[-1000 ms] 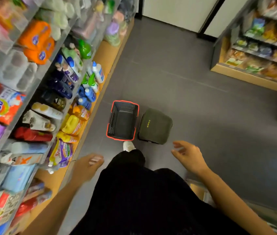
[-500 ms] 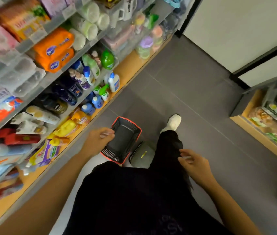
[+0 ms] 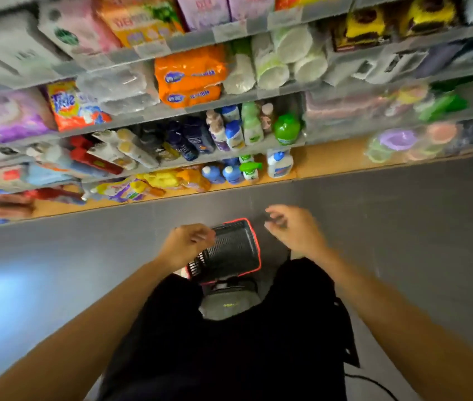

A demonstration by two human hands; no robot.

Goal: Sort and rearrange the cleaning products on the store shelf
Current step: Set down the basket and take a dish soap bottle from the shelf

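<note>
The store shelf (image 3: 330, 162) fills the top of the view, facing me. Its lower rows hold cleaning bottles: blue bottles (image 3: 223, 173), a white bottle with a blue cap (image 3: 280, 163), a green round bottle (image 3: 286, 129), yellow bottles (image 3: 165, 180) and dark blue bottles (image 3: 189, 140). My left hand (image 3: 184, 244) hovers over the left edge of a black basket with a red rim (image 3: 254, 244) on the floor, fingers loosely curled and holding nothing. My right hand (image 3: 294, 228) hangs to the basket's right, fingers loosely bent and empty. The frame is blurred.
A grey-green bag (image 3: 229, 305) lies on the floor just behind the basket, between my legs. Upper shelves carry an orange pack (image 3: 190, 75), a Tide bag (image 3: 70, 107) and paper rolls (image 3: 284, 59). Grey floor (image 3: 403, 227) lies open to both sides.
The view has swung left so the shelf now faces me. Both hands have risen forward to either side of the basket, which now lies right below me.
</note>
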